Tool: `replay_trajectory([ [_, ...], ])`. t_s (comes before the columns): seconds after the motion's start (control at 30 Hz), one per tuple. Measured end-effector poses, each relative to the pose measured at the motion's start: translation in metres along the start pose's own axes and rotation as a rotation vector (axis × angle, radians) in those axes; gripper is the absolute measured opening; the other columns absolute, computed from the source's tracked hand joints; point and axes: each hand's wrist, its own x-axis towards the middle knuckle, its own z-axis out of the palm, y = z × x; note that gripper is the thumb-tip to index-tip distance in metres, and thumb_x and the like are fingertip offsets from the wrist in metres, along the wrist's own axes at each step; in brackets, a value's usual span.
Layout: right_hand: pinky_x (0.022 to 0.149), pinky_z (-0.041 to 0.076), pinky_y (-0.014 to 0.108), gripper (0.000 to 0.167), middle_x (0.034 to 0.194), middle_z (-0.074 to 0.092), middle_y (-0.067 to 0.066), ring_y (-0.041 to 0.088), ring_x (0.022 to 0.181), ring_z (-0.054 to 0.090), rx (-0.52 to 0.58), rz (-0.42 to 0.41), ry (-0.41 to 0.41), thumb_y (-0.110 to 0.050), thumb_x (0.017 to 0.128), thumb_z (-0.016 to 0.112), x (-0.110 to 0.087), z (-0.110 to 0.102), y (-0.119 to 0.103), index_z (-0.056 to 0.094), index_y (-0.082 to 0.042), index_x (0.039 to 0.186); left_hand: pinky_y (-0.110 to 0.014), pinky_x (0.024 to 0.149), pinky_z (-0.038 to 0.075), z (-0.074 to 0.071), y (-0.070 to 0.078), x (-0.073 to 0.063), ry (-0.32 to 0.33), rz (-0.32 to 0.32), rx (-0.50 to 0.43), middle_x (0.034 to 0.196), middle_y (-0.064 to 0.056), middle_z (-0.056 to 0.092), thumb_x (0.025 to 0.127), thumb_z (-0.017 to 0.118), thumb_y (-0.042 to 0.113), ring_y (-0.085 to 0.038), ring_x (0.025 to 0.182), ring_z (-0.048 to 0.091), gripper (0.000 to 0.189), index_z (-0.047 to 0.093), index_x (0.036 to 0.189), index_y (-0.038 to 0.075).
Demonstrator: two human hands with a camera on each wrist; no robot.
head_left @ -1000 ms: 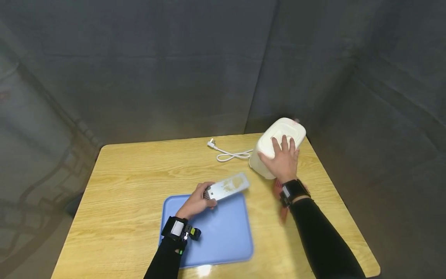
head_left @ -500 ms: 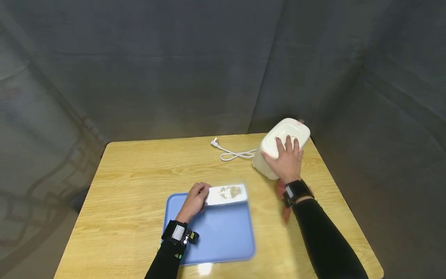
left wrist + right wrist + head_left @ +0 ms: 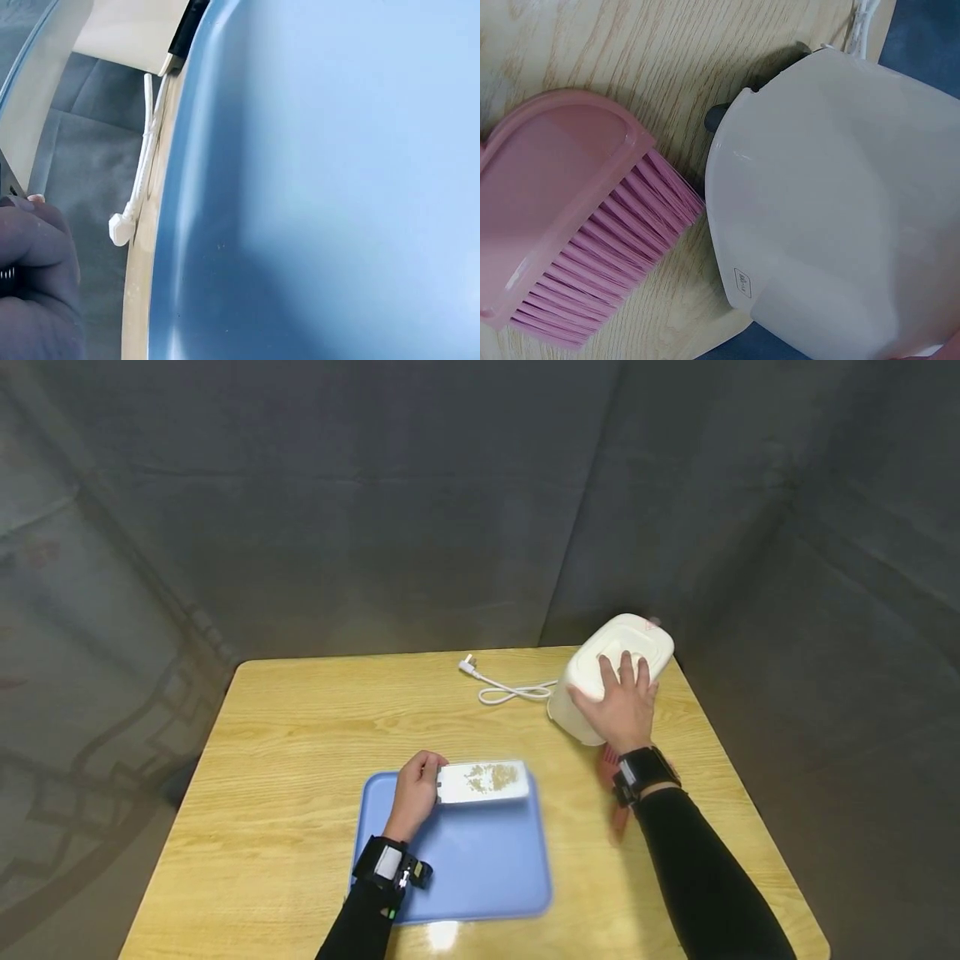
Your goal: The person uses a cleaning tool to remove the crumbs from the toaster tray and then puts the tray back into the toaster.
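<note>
My left hand (image 3: 414,792) grips one end of the flat white tray (image 3: 483,782), whose long axis runs rightward from my fingers, above the far edge of the blue tray (image 3: 480,877); my right hand (image 3: 626,712), fingers spread on the cream appliance (image 3: 817,195), is farther from it. The pink brush (image 3: 592,210) lies beside the appliance.

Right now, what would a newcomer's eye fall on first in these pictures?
Probably the blue tray on the near side of the table, with a brown-patched white panel held over its far edge by the left hand. Next, the cream appliance at the far right, under the spread fingers of the right hand, with the pink brush beside it.
</note>
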Motion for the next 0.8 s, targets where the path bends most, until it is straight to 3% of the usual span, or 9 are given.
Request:
replay_trajectory([
  [0.13, 0.116, 0.015, 0.078, 0.086, 0.165, 0.027, 0.031, 0.054, 0.154, 0.014, 0.010, 0.010, -0.017, -0.064, 0.091, 0.064, 0.001, -0.003, -0.002, 0.043, -0.010, 0.154, -0.028, 0.054, 0.042, -0.003, 0.002, -0.002, 0.024, -0.017, -0.011, 0.085, -0.014, 0.064, 0.111, 0.047, 0.017, -0.014, 0.059, 0.051, 0.030, 0.071, 0.102, 0.001],
  [0.27, 0.118, 0.011, 0.076, 0.090, 0.167, 0.021, 0.030, 0.054, 0.156, 0.009, 0.016, 0.026, -0.072, -0.067, 0.092, 0.061, 0.001, -0.008, -0.003, 0.038, -0.010, 0.158, -0.028, 0.050, 0.043, -0.006, 0.005, -0.003, 0.004, -0.032, -0.045, 0.075, -0.009, 0.055, 0.111, 0.046, 0.017, -0.014, 0.052, 0.050, 0.030, 0.070, 0.104, 0.001],
  [0.47, 0.120, 0.005, 0.076, 0.095, 0.170, 0.010, 0.030, 0.054, 0.157, -0.002, 0.030, 0.024, -0.154, -0.070, 0.095, 0.053, 0.000, -0.016, -0.001, 0.025, -0.012, 0.165, -0.028, 0.051, 0.046, -0.011, 0.003, -0.004, -0.008, -0.032, -0.054, 0.073, -0.007, 0.054, 0.112, 0.044, 0.016, -0.013, 0.053, 0.051, 0.030, 0.068, 0.103, 0.000],
  [0.63, 0.123, 0.005, 0.071, 0.091, 0.171, 0.010, 0.029, 0.053, 0.158, -0.003, 0.092, 0.002, -0.099, -0.064, 0.098, 0.051, -0.007, -0.026, 0.003, 0.023, -0.009, 0.165, -0.029, 0.051, 0.047, -0.012, 0.004, -0.005, -0.006, -0.023, -0.035, 0.075, -0.009, 0.056, 0.112, 0.044, 0.016, -0.014, 0.055, 0.053, 0.030, 0.069, 0.103, 0.001],
  [0.8, 0.123, 0.016, 0.068, 0.079, 0.168, 0.023, 0.029, 0.049, 0.157, 0.013, 0.218, 0.063, -0.025, -0.053, 0.103, 0.051, -0.024, -0.048, 0.012, 0.030, -0.005, 0.162, -0.029, 0.052, 0.047, -0.015, 0.006, -0.005, 0.003, -0.016, -0.026, 0.075, -0.008, 0.056, 0.111, 0.044, 0.016, -0.014, 0.056, 0.053, 0.030, 0.069, 0.103, 0.001],
])
